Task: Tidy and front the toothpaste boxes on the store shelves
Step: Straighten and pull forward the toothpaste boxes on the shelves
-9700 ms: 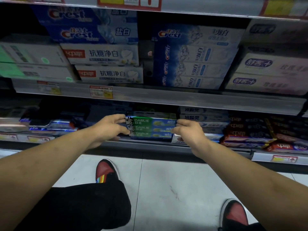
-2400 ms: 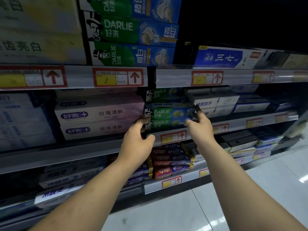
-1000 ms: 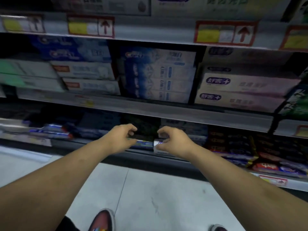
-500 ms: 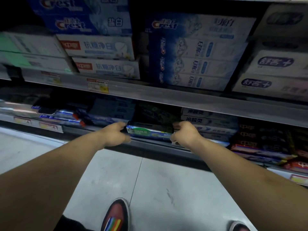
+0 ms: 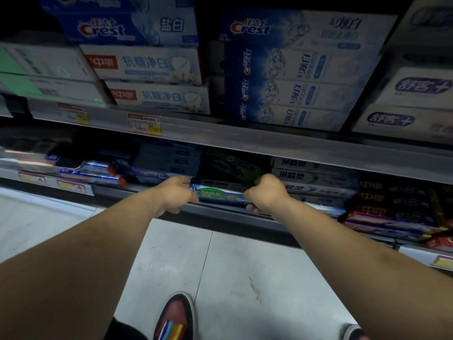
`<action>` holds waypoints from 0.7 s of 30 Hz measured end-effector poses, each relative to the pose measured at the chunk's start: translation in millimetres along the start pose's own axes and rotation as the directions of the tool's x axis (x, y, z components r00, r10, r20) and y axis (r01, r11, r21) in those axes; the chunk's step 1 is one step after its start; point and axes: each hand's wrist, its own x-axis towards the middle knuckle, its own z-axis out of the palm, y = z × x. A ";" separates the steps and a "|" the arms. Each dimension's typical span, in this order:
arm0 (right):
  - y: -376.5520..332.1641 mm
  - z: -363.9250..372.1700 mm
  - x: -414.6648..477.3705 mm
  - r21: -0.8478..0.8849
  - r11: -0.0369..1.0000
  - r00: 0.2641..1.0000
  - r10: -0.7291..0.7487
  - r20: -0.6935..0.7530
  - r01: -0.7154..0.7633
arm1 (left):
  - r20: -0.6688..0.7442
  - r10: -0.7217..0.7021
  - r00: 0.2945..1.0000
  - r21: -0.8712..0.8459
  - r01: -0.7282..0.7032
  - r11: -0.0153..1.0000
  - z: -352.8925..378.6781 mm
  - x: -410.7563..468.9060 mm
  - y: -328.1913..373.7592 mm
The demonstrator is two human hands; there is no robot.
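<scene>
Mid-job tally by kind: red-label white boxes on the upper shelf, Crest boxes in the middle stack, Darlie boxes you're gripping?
Red-label white boxes: 2
Crest boxes, middle stack: 4
Darlie box, gripped: 1
Total: 7

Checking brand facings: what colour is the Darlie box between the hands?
Darlie box: mainly green, blue toward the right; head view.

Floor stuff and a shelf label, nothing fancy

Pale grey floor tiles [image 5: 245,278] looked a bit scuffed, 1 red-and-black shoe [image 5: 175,317] with rainbow stripes stood on them, another shoe's toe [image 5: 353,332] poked in bottom right, and a red-yellow price tag [image 5: 145,124] hung higher up.
</scene>
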 end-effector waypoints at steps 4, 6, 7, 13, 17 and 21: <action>-0.8 0.4 -7.0 0.182 0.983 0.999 0.014 0.031 -0.019 | -0.089 0.019 0.996 -0.066 -0.025 0.997 -10.3 -0.5 0.7; -1.6 0.0 -13.9 0.269 0.963 0.999 0.007 0.035 -0.016 | -0.128 0.032 0.991 -0.083 -0.043 0.996 -16.6 -3.4 0.4; -2.3 -1.0 -17.2 0.308 0.951 0.999 0.001 0.035 -0.012 | -0.153 0.039 0.988 -0.079 -0.052 0.996 -19.9 -5.4 -0.3; -13.4 -16.9 -45.9 0.434 0.899 0.998 -0.050 -0.025 0.056 | -0.340 0.102 0.935 -0.098 -0.143 0.985 -35.9 -31.3 2.8; -12.7 -37.0 -76.3 0.415 0.903 0.992 -0.085 -0.088 0.114 | -0.323 0.155 0.934 -0.230 -0.236 0.944 -36.5 -66.0 19.1; -2.6 -60.6 -99.6 0.398 0.905 0.986 -0.107 -0.128 0.150 | -0.280 0.240 0.930 -0.349 -0.332 0.876 -30.0 -107.3 31.1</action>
